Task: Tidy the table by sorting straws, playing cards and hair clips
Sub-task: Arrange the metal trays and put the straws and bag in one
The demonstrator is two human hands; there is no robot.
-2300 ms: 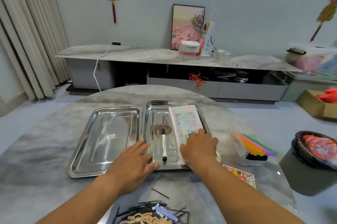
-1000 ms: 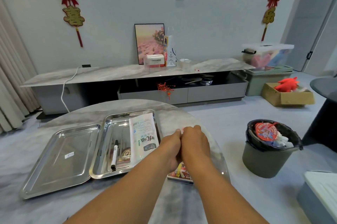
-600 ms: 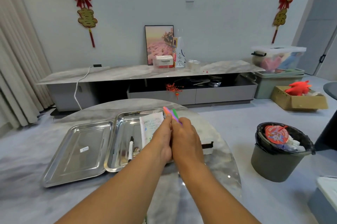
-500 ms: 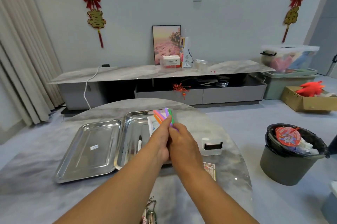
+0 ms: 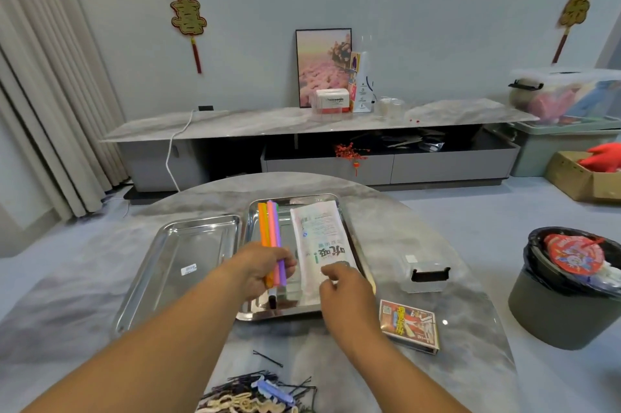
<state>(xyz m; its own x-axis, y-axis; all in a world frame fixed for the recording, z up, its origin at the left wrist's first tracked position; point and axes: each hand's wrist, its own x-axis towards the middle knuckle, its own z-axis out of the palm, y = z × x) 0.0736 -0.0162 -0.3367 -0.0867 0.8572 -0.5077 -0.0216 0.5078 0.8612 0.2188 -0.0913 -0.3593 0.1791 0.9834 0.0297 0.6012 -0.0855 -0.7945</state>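
Observation:
My left hand (image 5: pixel 260 266) grips a bundle of coloured straws (image 5: pixel 270 226), orange, pink, green and purple, held over the right steel tray (image 5: pixel 349 233). My right hand (image 5: pixel 346 285) hovers beside it above the tray's near right corner, fingers loosely curled and holding nothing. In that tray lie a white packet (image 5: pixel 319 241) and a black-and-white marker (image 5: pixel 272 299). The left steel tray (image 5: pixel 168 264) holds only a small sticker. A box of playing cards (image 5: pixel 408 325) lies on the table to the right. A heap of hair clips (image 5: pixel 258 392) sits at the near edge.
A small clear holder with a black handle (image 5: pixel 426 273) stands right of the trays. One loose black hairpin (image 5: pixel 267 359) lies in front of the trays. A grey bin (image 5: pixel 568 291) full of rubbish stands on the floor at the right.
Both hands lifted the straws out of the clear holder and carried them left over the right tray. My right hand has let go; the left alone holds them now.

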